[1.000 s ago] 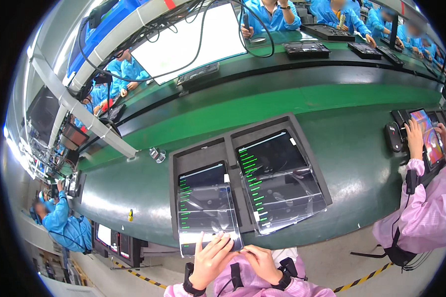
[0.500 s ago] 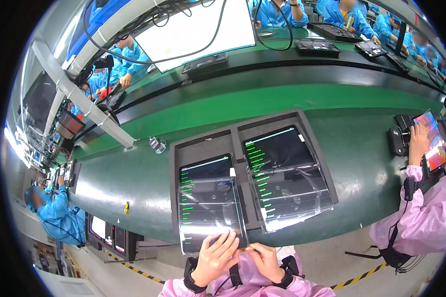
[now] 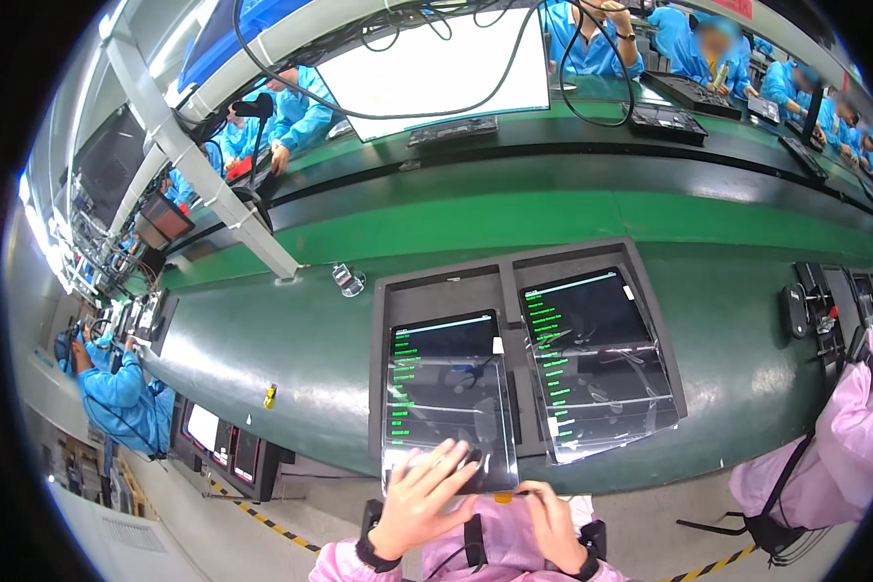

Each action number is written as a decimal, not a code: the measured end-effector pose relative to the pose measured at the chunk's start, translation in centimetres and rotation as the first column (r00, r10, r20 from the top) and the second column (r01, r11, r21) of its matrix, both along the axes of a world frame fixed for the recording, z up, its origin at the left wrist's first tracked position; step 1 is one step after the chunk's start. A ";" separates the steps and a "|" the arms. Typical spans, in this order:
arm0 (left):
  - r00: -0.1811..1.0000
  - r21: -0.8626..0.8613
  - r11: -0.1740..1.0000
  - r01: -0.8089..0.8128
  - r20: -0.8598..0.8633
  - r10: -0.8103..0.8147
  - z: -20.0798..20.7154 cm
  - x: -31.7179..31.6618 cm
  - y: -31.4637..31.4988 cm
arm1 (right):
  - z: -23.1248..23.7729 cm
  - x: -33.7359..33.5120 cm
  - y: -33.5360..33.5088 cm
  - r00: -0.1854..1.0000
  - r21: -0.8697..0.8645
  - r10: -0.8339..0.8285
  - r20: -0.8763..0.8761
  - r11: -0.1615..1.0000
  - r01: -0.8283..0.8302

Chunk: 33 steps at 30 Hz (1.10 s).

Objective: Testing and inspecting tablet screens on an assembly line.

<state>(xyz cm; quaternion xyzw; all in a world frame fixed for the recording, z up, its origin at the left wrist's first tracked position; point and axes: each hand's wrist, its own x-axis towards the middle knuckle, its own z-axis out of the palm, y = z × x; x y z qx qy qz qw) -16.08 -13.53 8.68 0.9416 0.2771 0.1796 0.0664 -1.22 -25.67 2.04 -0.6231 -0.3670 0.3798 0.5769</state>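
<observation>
Two tablets with dark screens and lines of green text rest in a dark grey foam tray. The left tablet (image 3: 446,412) lies over the tray's near edge, with clear film over its lower part. My left hand (image 3: 427,500) is laid on its near end, fingers spread. At its near right corner my right hand (image 3: 551,524) is closed in a pinch; what it holds is too small to make out. A small orange-yellow piece (image 3: 502,498) shows beside those fingertips. The right tablet (image 3: 597,364), also under wrinkled clear film, sits untouched in the other compartment.
The foam tray (image 3: 509,291) stands on a green bench (image 3: 301,339). A small clear object (image 3: 347,279) and a small yellow item (image 3: 270,396) lie to its left. A grey post (image 3: 209,184) rises behind. A pink-sleeved co-worker (image 3: 824,456) is at the right; others in blue work beyond.
The view has shifted, so the bench appears further right. My left fingers have spread on the tablet. The co-worker's bright-screened tablet at the right is out of sight.
</observation>
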 end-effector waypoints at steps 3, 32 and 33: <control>0.997 -0.044 0.998 -0.053 0.058 0.056 0.8 -3.9 1.0 | 0.4 2.3 -1.8 0.998 -0.078 -0.062 0.021 0.995 0.063; 0.957 0.023 0.962 -0.271 0.118 0.266 -3.4 -8.4 7.7 | -2.1 14.2 -1.2 0.643 0.169 -0.762 0.077 0.646 0.744; 0.956 0.023 0.962 -0.272 0.117 0.268 -3.2 -8.5 7.7 | -2.2 14.1 -1.5 0.645 0.168 -0.761 0.076 0.647 0.744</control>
